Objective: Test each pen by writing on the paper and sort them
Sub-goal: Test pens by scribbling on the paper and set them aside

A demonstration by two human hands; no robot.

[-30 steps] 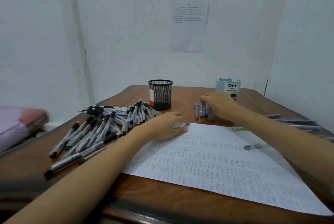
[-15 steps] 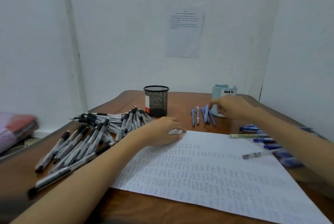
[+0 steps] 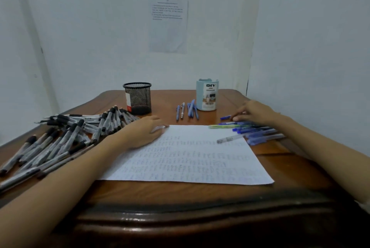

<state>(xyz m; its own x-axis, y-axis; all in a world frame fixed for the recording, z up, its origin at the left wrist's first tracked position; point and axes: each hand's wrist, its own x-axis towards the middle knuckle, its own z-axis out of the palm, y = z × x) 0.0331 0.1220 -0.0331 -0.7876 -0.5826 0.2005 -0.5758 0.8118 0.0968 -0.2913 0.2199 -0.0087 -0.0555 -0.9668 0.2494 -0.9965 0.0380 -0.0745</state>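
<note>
1. Hands first: the left hand (image 3: 146, 132) lies palm down with relaxed fingers on the far left corner of the paper (image 3: 200, 164), holding it to the counter (image 3: 180, 193).
2. The right hand (image 3: 255, 112) reaches over a heap of blue pens (image 3: 260, 134) at the paper's far right corner. Its fingertips (image 3: 239, 117) are down among them, but blur hides whether they pinch one.
3. Those blue pens lie with their long axes roughly left to right.
4. A yellow-green pen (image 3: 224, 126) lies along the paper's far edge, also left to right.
5. A clear pen (image 3: 230, 139) rests on the paper, tilted, with its near end pointing left.
6. The paper carries many rows of faint blue scribbles, too small to read.
7. Five pens in a row (image 3: 188, 110) lie beyond the paper, their long axes pointing away from the person.
8. Just beside that row stands a pale blue holder (image 3: 207, 95) printed "DIY" and "DESK".
9. A black mesh cup (image 3: 138, 97) with a red and white label stands to its left.
10. A large heap of black-capped pens (image 3: 66, 137) spreads over the left of the counter, fanned at many angles.
11. A printed sheet (image 3: 168, 25) hangs on the wall, its text unreadable.
</note>
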